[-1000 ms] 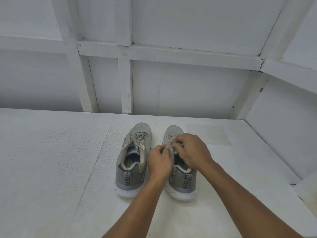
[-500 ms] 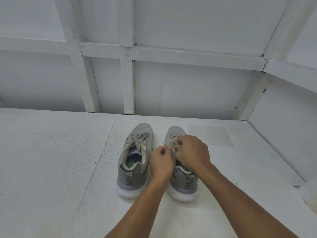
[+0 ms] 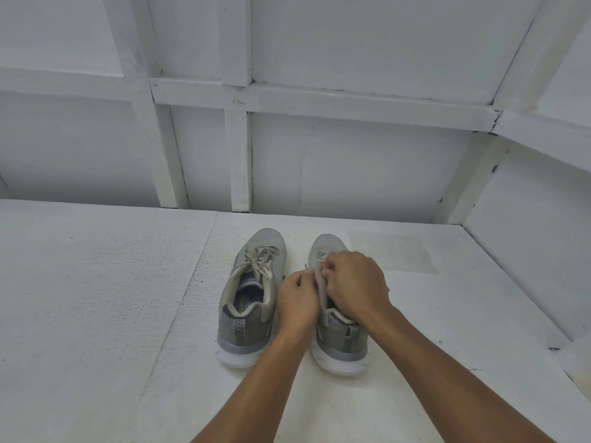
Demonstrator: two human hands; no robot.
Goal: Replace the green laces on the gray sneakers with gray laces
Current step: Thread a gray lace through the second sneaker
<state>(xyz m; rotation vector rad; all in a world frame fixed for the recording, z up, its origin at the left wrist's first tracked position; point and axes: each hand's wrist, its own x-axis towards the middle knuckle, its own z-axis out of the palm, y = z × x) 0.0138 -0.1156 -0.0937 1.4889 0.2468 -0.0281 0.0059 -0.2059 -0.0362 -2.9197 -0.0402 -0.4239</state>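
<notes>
Head view: right sneaker [image 3: 339,343] on white floor [image 3: 96,298], toe away from me. Left sneaker [image 3: 249,298] just beside it, on its left, pale lace [image 3: 260,259] tied. My left hand [image 3: 297,302] and right hand [image 3: 355,286] over right sneaker's throat, fingers curled, both pinching pale strip [image 3: 320,282]; lace or tongue, cannot tell.

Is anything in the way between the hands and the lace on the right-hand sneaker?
Nothing visible does. The left hand and right hand are both at the lace of the right sneaker, with fingers curled over it. The left sneaker stands beside it, apart, not between.
</notes>
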